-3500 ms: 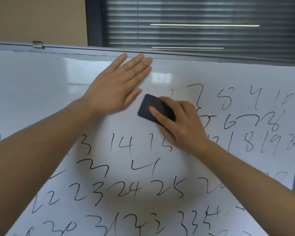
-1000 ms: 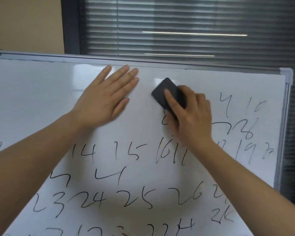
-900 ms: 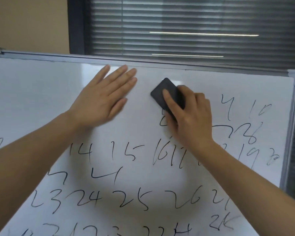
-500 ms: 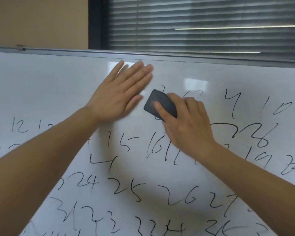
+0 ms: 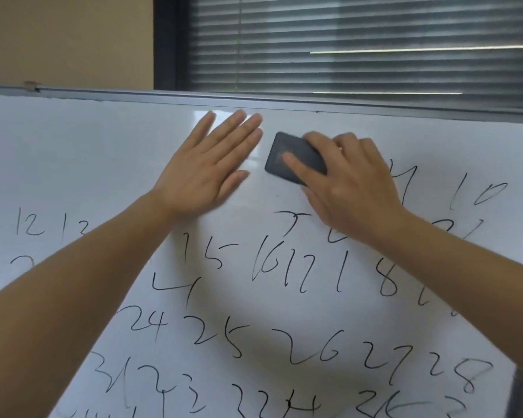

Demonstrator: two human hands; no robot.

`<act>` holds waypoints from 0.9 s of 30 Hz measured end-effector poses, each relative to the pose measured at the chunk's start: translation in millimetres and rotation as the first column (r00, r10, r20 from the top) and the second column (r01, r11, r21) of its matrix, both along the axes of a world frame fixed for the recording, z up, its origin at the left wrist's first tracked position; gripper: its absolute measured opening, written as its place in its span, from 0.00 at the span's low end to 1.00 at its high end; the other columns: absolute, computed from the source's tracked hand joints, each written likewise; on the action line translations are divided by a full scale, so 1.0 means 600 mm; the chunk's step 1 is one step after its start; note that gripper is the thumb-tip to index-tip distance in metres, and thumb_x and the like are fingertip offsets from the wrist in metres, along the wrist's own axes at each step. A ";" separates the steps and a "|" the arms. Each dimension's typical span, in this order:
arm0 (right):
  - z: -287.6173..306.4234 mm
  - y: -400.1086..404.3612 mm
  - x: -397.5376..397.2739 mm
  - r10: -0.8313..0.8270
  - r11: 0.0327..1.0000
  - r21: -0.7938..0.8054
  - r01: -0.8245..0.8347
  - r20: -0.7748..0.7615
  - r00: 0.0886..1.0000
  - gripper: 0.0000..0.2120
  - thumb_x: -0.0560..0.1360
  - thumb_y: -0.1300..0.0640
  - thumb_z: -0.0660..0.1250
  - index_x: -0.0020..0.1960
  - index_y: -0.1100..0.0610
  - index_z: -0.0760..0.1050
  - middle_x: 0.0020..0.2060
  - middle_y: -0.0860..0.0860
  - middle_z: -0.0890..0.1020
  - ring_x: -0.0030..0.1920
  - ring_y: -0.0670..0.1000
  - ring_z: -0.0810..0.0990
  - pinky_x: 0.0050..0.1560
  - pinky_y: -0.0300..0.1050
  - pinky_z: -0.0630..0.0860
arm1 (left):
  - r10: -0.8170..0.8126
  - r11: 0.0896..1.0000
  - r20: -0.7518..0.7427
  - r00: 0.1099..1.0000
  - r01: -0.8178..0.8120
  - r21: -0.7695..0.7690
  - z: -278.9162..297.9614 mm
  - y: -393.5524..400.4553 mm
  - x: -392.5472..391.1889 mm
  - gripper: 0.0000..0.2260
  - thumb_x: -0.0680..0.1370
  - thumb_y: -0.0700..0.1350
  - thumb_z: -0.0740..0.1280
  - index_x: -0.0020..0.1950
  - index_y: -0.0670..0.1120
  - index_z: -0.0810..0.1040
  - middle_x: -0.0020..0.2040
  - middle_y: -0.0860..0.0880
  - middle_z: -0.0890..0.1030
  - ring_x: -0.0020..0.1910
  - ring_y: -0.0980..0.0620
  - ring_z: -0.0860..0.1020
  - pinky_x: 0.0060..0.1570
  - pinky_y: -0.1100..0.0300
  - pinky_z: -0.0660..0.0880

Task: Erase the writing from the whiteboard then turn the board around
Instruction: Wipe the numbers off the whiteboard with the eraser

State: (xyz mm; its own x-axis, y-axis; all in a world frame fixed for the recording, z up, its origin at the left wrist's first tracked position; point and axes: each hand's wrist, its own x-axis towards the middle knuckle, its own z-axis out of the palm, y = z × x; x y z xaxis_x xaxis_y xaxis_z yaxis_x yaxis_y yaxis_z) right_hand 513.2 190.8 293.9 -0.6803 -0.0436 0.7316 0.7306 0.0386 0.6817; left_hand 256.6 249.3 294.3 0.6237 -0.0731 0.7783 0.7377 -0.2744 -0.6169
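A white whiteboard with a grey metal frame fills most of the view. Black handwritten numbers cover its middle and lower rows; the top row left of centre is wiped clean, with a "10" still at the upper right. My left hand lies flat on the board near the top edge, fingers together and spread forward. Just to its right, my right hand presses a dark rectangular eraser against the board, fingers over its right half.
Behind the board's top edge hangs a window with dark horizontal blinds. A beige wall is at the upper left. A small metal clip sits on the top frame at the left.
My right hand slid the eraser back and forth along the top row, removing the digits beside my left hand. The left hand stayed flat on the board. The view drifted slightly.
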 end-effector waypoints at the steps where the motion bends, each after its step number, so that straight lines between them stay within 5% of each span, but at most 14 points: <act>1: 0.010 -0.001 0.000 -0.009 1.000 0.008 0.009 -0.011 1.000 0.18 0.73 0.57 0.64 0.62 0.55 0.77 0.57 0.61 0.79 0.43 0.61 0.76 0.41 0.51 0.67 | 0.000 1.000 0.002 1.000 0.000 0.001 -0.001 0.002 0.001 0.24 0.85 0.49 0.53 0.78 0.40 0.61 0.78 0.42 0.61 0.78 0.43 0.58 0.75 0.42 0.54; 6: -0.011 0.002 -0.006 -0.028 1.000 -0.009 0.027 -0.096 0.995 0.18 0.75 0.57 0.63 0.64 0.56 0.77 0.57 0.62 0.78 0.43 0.62 0.76 0.42 0.52 0.63 | -0.024 1.000 0.002 1.000 0.024 -0.005 -0.002 0.007 0.004 0.23 0.85 0.49 0.52 0.78 0.40 0.61 0.78 0.42 0.62 0.78 0.43 0.59 0.75 0.42 0.53; 15: -0.087 0.004 0.004 -0.001 0.999 -0.038 0.004 0.085 0.996 0.19 0.71 0.63 0.67 0.62 0.56 0.78 0.58 0.61 0.79 0.46 0.60 0.76 0.44 0.52 0.66 | -0.039 0.999 -0.004 0.999 0.039 -0.017 -0.003 0.011 0.003 0.23 0.85 0.49 0.51 0.78 0.39 0.61 0.78 0.42 0.61 0.78 0.42 0.58 0.75 0.42 0.53; 21: -0.016 -0.001 0.026 -0.029 0.999 0.009 0.031 -0.118 0.993 0.20 0.74 0.58 0.66 0.65 0.56 0.75 0.59 0.63 0.77 0.48 0.59 0.67 0.44 0.52 0.60 | -0.041 0.999 -0.001 0.999 0.041 -0.018 -0.003 0.013 0.002 0.23 0.85 0.49 0.51 0.78 0.40 0.61 0.78 0.42 0.61 0.78 0.43 0.58 0.76 0.42 0.52; 27: -0.070 0.003 0.005 0.021 1.000 -0.005 -0.022 -0.186 0.982 0.18 0.74 0.57 0.67 0.63 0.57 0.77 0.57 0.63 0.78 0.45 0.59 0.69 0.42 0.52 0.62 | -0.059 0.998 -0.013 0.998 0.059 -0.011 0.000 0.011 -0.001 0.23 0.85 0.49 0.52 0.78 0.39 0.61 0.78 0.42 0.61 0.78 0.43 0.58 0.75 0.42 0.53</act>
State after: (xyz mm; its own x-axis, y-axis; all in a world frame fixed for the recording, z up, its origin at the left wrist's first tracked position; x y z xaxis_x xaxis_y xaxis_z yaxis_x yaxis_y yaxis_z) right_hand 516.1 192.7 251.6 -0.5317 -0.0512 0.8454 0.8433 0.0596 0.5341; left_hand 255.8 255.7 294.0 0.6292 -0.1022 0.7705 0.7115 -0.3234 -0.6239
